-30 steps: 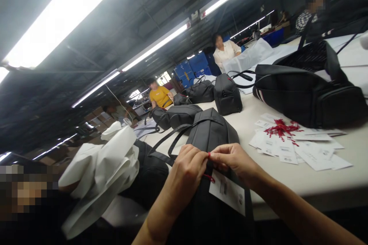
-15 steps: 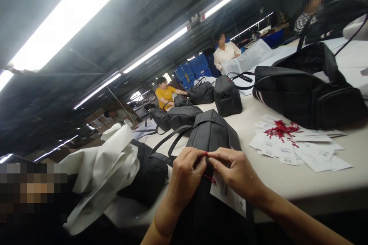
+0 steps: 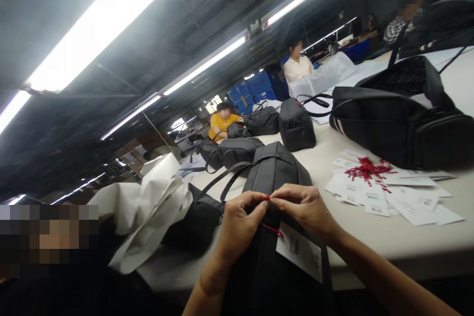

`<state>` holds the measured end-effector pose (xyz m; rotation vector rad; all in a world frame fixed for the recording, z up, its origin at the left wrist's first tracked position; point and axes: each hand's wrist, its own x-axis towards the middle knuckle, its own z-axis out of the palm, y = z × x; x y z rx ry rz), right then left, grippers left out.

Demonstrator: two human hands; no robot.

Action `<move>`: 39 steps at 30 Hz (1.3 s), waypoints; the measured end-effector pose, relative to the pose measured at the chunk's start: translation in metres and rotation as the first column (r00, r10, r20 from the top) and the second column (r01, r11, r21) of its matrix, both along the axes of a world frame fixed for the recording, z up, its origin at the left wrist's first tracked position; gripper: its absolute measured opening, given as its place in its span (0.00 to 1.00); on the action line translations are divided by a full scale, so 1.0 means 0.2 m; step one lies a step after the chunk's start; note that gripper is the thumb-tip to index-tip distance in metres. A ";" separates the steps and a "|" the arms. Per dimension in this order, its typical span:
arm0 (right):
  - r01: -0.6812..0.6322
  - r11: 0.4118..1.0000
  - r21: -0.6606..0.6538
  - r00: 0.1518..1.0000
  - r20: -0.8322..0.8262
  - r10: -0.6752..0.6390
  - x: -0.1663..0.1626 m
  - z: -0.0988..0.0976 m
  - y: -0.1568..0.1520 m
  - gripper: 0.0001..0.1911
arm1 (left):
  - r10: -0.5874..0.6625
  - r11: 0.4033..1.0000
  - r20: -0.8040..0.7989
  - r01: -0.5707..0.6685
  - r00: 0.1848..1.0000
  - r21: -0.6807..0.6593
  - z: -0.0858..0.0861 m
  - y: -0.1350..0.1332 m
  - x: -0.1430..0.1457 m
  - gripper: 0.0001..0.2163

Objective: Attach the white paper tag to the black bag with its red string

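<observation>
Over a black bag [image 3: 272,168] at the table's near edge, my two hands meet fingertip to fingertip. My left hand [image 3: 240,222] pinches a red cord [image 3: 266,197] between thumb and forefinger. From the other side, my right hand [image 3: 305,207] is closed in a pinch at the same cord. A white paper tag [image 3: 299,252] hangs below on a red loop and lies against the bag. What exactly the cord passes through is covered by my fingers.
White tags [image 3: 377,202] with red cords lie heaped at right, beside a larger open black bag [image 3: 388,118]. Several black bags stand farther along the white table [image 3: 355,242]. A person at left is beside crumpled white sheeting [image 3: 148,207]; co-workers sit farther back.
The view has shifted slightly. My hands stay at the red cord, fingertips still pinched together. The hanging tag now shows more fully below my right hand.
</observation>
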<state>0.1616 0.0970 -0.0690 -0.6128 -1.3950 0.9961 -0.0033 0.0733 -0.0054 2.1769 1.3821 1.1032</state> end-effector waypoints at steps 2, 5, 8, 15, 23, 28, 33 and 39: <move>-0.065 0.994 -0.093 0.998 -0.029 0.063 0.00 0.01 0.01 0.09 | -0.012 1.000 0.000 0.012 1.000 0.002 0.00 0.00 0.00 0.04; -0.140 0.974 -0.181 0.988 -0.092 0.125 -0.01 0.01 0.03 0.13 | -0.027 0.999 -0.008 0.027 1.000 0.023 0.00 -0.01 0.00 0.05; -0.154 0.973 -0.172 0.985 -0.110 0.136 -0.01 0.01 0.03 0.14 | -0.020 0.998 -0.010 0.020 1.000 0.052 -0.01 -0.01 0.00 0.06; -0.035 0.999 0.001 0.999 -0.020 0.035 0.00 0.02 0.01 0.08 | 0.001 1.000 0.010 -0.002 1.000 0.019 -0.03 0.00 -0.03 0.06; -0.194 0.971 -0.137 0.975 -0.135 0.176 -0.05 0.02 0.03 0.06 | -0.046 0.993 -0.083 0.054 0.995 0.102 -0.03 0.00 -0.01 0.06; -0.351 0.899 -0.260 0.901 -0.356 0.249 -0.10 0.01 0.01 0.12 | -0.063 0.956 -0.131 0.097 0.989 0.275 -0.06 -0.01 -0.01 0.06; -0.205 0.964 -0.169 0.955 -0.250 0.160 -0.11 -0.02 -0.03 0.15 | 0.019 0.990 -0.072 -0.009 0.997 0.143 -0.08 -0.02 0.00 0.04; -0.074 0.995 0.073 0.996 0.063 0.069 -0.03 0.02 -0.03 0.14 | 0.026 0.998 0.017 -0.025 1.000 -0.062 -0.03 -0.01 0.00 0.04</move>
